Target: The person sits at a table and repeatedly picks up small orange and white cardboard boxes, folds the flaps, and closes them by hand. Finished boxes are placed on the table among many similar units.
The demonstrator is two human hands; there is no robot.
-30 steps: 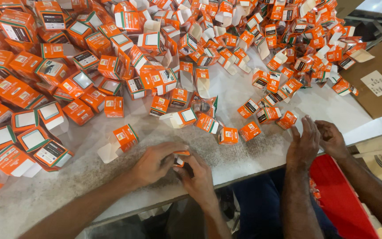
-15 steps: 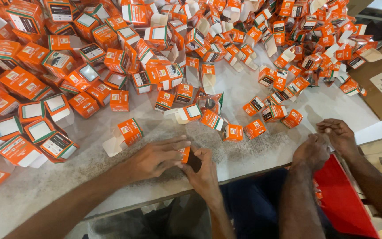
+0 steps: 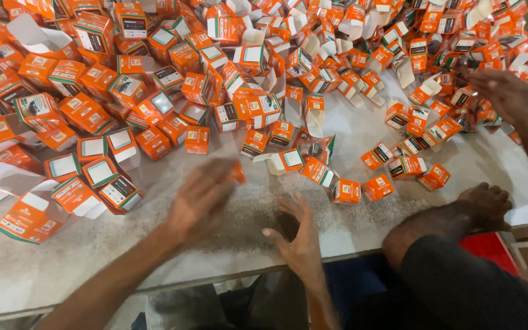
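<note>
Orange small box [image 3: 238, 172] pinched in my blurry left hand [image 3: 200, 198], lifted off the heap; right hand [image 3: 297, 235] open, empty, steadying on the table [image 3: 93, 244].

Orange cartons [image 3: 227, 85] — grey table [image 3: 93, 256]

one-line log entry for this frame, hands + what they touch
left hand: blurred, at small orange cardboard box | right hand: open, flat on grey stone table | co-worker's hand: on table edge
</note>
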